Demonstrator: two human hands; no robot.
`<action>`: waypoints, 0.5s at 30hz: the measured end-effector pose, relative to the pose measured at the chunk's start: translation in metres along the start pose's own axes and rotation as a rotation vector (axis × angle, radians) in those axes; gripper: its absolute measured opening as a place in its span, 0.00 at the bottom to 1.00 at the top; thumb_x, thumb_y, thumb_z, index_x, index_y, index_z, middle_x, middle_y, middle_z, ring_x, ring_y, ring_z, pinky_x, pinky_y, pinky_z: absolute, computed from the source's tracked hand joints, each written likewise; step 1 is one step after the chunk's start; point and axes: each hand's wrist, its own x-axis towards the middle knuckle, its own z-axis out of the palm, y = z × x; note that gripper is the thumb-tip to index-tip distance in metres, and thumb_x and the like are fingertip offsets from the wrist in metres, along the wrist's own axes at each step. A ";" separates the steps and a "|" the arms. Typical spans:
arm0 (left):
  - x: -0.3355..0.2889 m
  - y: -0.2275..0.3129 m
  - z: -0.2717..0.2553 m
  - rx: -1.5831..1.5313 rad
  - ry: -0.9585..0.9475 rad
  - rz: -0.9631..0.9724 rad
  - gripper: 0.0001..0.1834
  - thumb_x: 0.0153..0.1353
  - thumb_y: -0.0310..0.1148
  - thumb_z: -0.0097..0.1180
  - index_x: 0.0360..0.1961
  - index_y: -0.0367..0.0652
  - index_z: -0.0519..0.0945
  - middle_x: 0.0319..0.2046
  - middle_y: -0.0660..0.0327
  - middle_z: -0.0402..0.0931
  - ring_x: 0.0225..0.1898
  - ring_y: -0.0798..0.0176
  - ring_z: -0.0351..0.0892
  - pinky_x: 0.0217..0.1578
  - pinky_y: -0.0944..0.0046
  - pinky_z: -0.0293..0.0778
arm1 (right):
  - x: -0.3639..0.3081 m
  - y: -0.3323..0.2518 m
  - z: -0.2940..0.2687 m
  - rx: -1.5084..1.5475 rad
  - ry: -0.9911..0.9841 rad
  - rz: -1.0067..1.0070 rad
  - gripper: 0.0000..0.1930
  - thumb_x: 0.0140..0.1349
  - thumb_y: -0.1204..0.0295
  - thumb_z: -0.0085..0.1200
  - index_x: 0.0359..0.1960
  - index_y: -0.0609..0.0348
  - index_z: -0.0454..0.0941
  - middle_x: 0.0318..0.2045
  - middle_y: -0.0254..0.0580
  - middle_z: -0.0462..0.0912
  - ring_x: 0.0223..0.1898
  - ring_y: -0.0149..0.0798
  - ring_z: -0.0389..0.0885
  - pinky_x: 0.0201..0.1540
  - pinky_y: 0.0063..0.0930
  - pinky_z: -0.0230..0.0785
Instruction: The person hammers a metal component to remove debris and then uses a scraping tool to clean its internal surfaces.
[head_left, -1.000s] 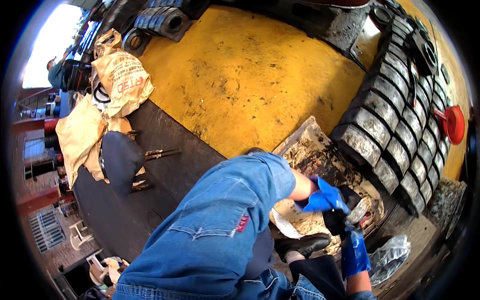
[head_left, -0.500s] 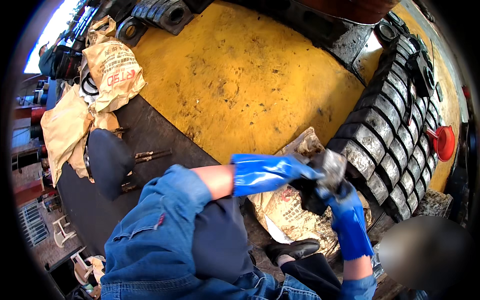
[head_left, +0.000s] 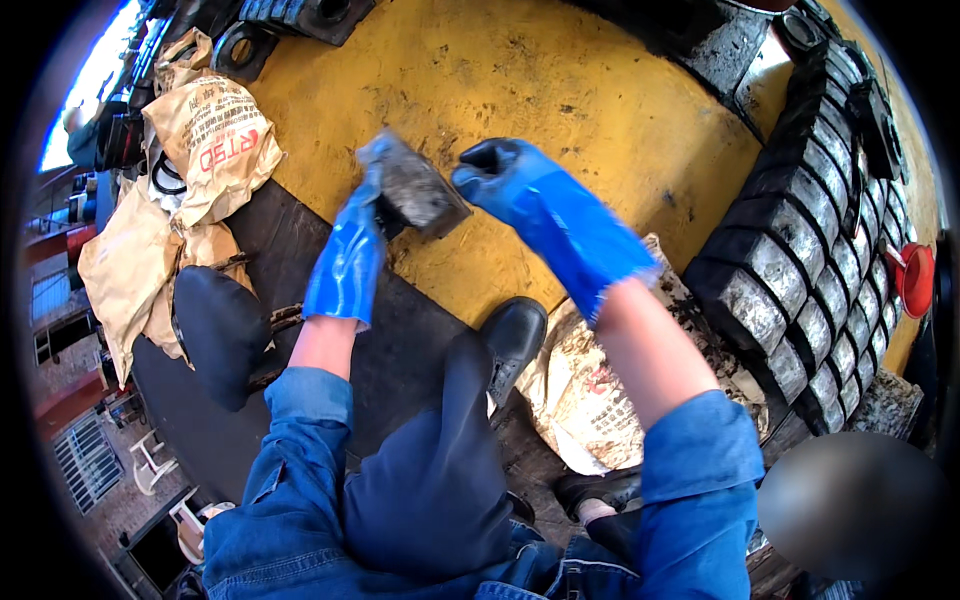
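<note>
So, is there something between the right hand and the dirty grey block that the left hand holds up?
Nothing visible. The left hand grips the grey block at its left end. The right hand is beside the block's right end, with only the yellow surface behind the small gap.

A worker's left hand grips a grimy block from the left, raised over the machine deck; the right hand hangs just right of the block. A row of track pads runs along the deck's right side, a funnel beyond it. Paper sacks lie at the left. Another sack lies under the right forearm, a boot just left of it.
</note>
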 end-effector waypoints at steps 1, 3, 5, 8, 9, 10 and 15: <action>0.010 -0.001 -0.029 -0.155 -0.130 0.022 0.25 0.70 0.49 0.48 0.61 0.45 0.72 0.55 0.57 0.78 0.56 0.51 0.78 0.59 0.44 0.73 | -0.014 0.002 -0.003 0.001 0.044 -0.013 0.23 0.59 0.65 0.63 0.53 0.65 0.77 0.44 0.45 0.85 0.43 0.30 0.81 0.49 0.27 0.74; -0.003 -0.004 -0.018 -0.169 -0.034 0.002 0.28 0.69 0.50 0.51 0.64 0.45 0.70 0.59 0.58 0.74 0.59 0.51 0.75 0.60 0.43 0.72 | -0.052 0.035 -0.023 0.019 0.115 0.018 0.22 0.60 0.68 0.62 0.54 0.65 0.77 0.45 0.44 0.84 0.45 0.31 0.81 0.51 0.27 0.74; -0.010 0.000 -0.010 -0.198 0.073 -0.007 0.25 0.71 0.47 0.48 0.62 0.44 0.73 0.57 0.59 0.76 0.58 0.52 0.76 0.58 0.45 0.74 | -0.097 0.091 -0.040 0.162 0.106 0.097 0.20 0.61 0.70 0.62 0.54 0.64 0.76 0.45 0.43 0.83 0.48 0.33 0.80 0.52 0.27 0.74; -0.034 0.010 -0.008 0.233 0.284 0.010 0.24 0.70 0.45 0.49 0.61 0.43 0.74 0.54 0.60 0.80 0.54 0.53 0.79 0.56 0.50 0.74 | -0.203 0.122 -0.066 0.150 0.189 0.319 0.21 0.61 0.74 0.57 0.56 0.65 0.72 0.47 0.47 0.82 0.48 0.36 0.82 0.50 0.29 0.76; -0.051 0.012 0.009 0.441 0.297 0.068 0.27 0.64 0.46 0.59 0.59 0.41 0.76 0.49 0.60 0.82 0.50 0.55 0.81 0.51 0.54 0.75 | -0.238 0.129 -0.077 0.153 0.204 0.351 0.21 0.61 0.76 0.56 0.56 0.65 0.72 0.45 0.45 0.82 0.47 0.35 0.81 0.49 0.27 0.75; -0.063 0.005 0.009 0.762 0.400 0.370 0.28 0.61 0.45 0.61 0.58 0.40 0.77 0.49 0.59 0.82 0.49 0.55 0.81 0.51 0.55 0.76 | -0.272 0.138 -0.084 0.166 0.205 0.375 0.20 0.61 0.78 0.55 0.55 0.64 0.72 0.44 0.43 0.82 0.45 0.33 0.81 0.48 0.26 0.75; -0.085 -0.012 0.049 1.805 0.086 1.543 0.26 0.53 0.43 0.66 0.51 0.40 0.80 0.43 0.52 0.81 0.44 0.53 0.81 0.42 0.56 0.76 | -0.395 0.179 -0.097 -0.020 0.283 0.395 0.17 0.59 0.80 0.54 0.51 0.63 0.75 0.37 0.38 0.81 0.37 0.29 0.79 0.42 0.23 0.73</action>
